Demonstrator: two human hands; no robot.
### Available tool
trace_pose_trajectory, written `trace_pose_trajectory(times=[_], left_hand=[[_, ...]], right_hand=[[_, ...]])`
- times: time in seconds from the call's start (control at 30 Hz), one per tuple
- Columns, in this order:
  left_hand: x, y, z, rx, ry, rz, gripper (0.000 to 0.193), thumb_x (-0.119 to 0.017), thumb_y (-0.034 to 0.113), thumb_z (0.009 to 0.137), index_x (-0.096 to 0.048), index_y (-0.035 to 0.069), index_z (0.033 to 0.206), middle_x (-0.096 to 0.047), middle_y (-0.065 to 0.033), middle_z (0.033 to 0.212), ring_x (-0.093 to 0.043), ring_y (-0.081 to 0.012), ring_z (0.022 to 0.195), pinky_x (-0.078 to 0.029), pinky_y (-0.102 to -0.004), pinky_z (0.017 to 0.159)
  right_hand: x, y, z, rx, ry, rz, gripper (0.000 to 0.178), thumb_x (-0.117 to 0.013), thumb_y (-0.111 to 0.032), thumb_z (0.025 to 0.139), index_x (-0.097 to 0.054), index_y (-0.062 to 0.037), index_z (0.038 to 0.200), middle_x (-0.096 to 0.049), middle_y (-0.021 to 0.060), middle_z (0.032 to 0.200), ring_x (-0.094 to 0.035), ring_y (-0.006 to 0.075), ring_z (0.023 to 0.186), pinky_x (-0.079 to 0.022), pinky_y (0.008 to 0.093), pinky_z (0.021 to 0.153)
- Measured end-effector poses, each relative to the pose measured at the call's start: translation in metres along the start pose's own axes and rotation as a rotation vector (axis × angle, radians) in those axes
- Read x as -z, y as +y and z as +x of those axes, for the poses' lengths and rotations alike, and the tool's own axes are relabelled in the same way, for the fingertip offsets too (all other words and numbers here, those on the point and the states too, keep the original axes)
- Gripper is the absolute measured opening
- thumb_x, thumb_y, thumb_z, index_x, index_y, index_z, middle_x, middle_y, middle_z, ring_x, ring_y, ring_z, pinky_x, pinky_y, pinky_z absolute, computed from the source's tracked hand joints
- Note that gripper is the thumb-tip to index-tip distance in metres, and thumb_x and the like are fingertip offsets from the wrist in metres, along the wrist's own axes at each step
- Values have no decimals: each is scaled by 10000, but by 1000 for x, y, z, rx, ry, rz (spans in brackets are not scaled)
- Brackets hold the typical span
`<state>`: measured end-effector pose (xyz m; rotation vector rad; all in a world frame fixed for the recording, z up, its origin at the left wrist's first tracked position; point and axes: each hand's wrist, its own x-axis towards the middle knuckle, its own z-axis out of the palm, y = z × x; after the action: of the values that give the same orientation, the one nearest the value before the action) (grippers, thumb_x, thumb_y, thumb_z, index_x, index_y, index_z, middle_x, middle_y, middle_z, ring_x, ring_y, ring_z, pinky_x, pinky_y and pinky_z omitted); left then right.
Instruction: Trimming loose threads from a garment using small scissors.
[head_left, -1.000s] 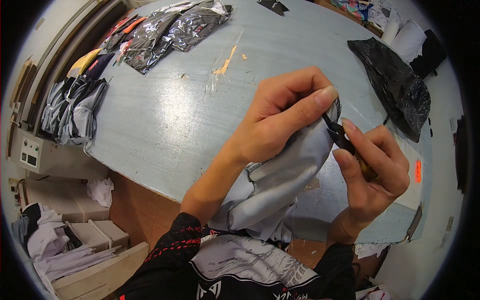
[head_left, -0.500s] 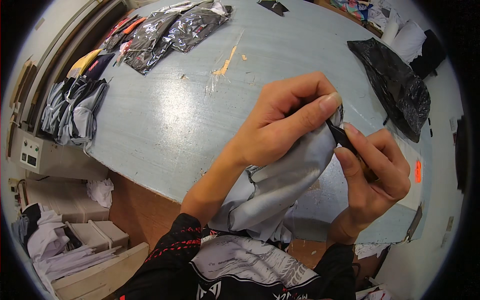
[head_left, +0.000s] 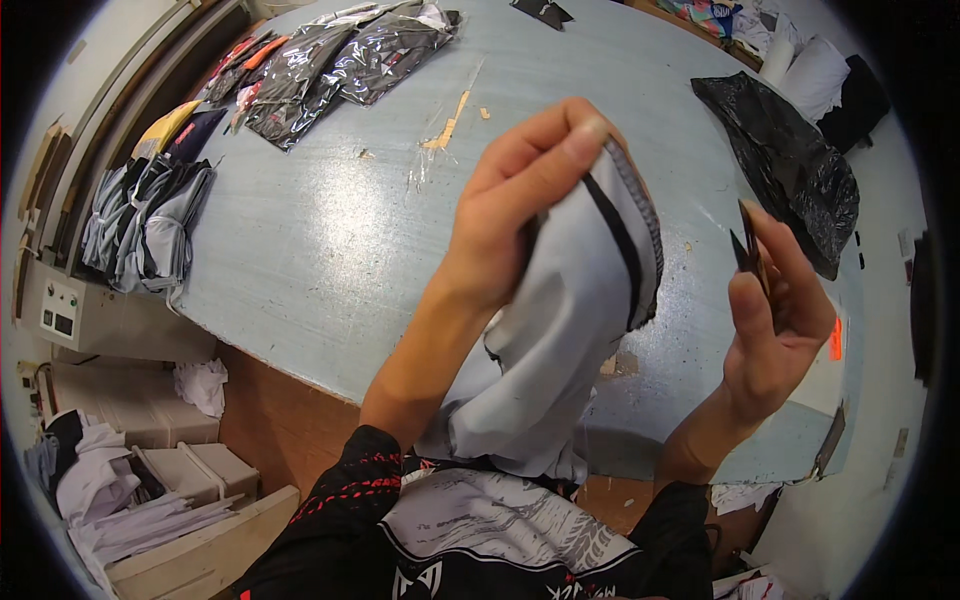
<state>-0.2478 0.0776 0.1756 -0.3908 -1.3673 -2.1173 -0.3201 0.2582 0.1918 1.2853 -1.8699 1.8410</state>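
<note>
A light grey garment (head_left: 570, 290) with a dark stitched edge and a black band hangs from my left hand (head_left: 500, 215). The thumb and fingers of that hand pinch it by its top edge, and the cloth drapes down toward my lap. To the right, apart from the cloth, my right hand (head_left: 785, 325) is closed round small dark thread snips (head_left: 747, 245). Their two pointed blades stand upward and slightly apart. The handle is mostly hidden by my fingers.
Clear-bagged dark garments (head_left: 340, 70) lie on the pale blue table (head_left: 330, 250) at the far left, beside bundled grey garments (head_left: 150, 225). A black plastic bag (head_left: 785, 160) lies at the right. White cloth pieces (head_left: 110, 490) are heaped at lower left.
My right hand has drawn the snips away from the garment, to the right. My left hand has shifted left and up, and the garment's black band and stitched edge now show more fully.
</note>
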Motion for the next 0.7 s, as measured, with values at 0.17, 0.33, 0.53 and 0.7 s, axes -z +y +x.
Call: trace_pose_trajectory(times=[0.17, 0.33, 0.53, 0.7], left_hand=[[-2, 1, 5, 10, 142, -144, 287, -271, 269, 1006, -371, 63, 833, -458, -112, 627, -533, -258, 513, -457, -315, 501], [5, -2, 6, -47, 179, -210, 271, -303, 261, 1009, -428, 54, 887, -452, -91, 647, -538, -229, 573, -456, -292, 522], [11, -1, 11, 113, 280, 70, 375, -422, 340, 973, -528, 39, 775, -570, -79, 721, -523, -114, 617, -434, -246, 575], [19, 2, 9, 364, 35, 50, 241, -632, 283, 907, -607, 78, 783, -486, 90, 672, -409, 4, 609, -331, -174, 546]], right_hand=[[-5, 5, 1, -367, -166, 413, 509, -835, -184, 681, -625, 0, 1106, -477, -72, 738, -333, 5, 596, -202, 173, 522], [-32, 10, -2, -601, -323, 405, 367, -759, -194, 721, -590, -4, 986, -442, -68, 695, -356, 10, 572, -263, 173, 506], [-17, 26, -4, -548, -255, 752, 175, -604, -139, 886, -564, 4, 978, -511, -25, 743, -344, 16, 508, -236, 174, 462], [-7, 22, 3, -638, -53, 815, 187, -628, -132, 889, -580, -4, 1016, -430, -78, 630, -270, 1, 412, -208, 184, 429]])
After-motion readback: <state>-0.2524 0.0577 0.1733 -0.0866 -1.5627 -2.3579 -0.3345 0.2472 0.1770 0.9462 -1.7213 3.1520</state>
